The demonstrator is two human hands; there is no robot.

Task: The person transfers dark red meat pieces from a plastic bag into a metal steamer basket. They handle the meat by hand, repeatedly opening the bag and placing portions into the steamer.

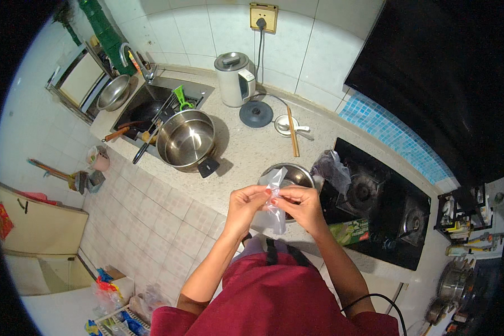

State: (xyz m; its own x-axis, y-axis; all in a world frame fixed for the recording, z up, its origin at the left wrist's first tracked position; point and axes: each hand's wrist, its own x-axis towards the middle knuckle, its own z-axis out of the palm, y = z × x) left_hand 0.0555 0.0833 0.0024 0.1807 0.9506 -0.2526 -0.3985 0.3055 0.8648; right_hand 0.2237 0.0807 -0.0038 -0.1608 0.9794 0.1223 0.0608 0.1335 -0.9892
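Observation:
My left hand [246, 206] and my right hand [301, 206] meet in front of my body, pinching a clear plastic bag or film [279, 223] between thumbs and fingers. Beneath them, partly covered, a stainless steel bowl [296, 169] rests on the speckled countertop [241, 168]; its contents are mostly hidden. Just right of the bowl lies a crumpled thin plastic bag [334, 170] with something dark in it, at the hob's edge. A green printed box [349, 232] lies on the hob's near edge, beside my right forearm.
A large steel pot [186, 143] stands by the sink [151, 90]. Along the wall are an electric kettle [233, 82], its base [256, 113], and a small bowl [282, 125] with a spoon and chopsticks [293, 134]. The black gas hob [378, 218] is at right.

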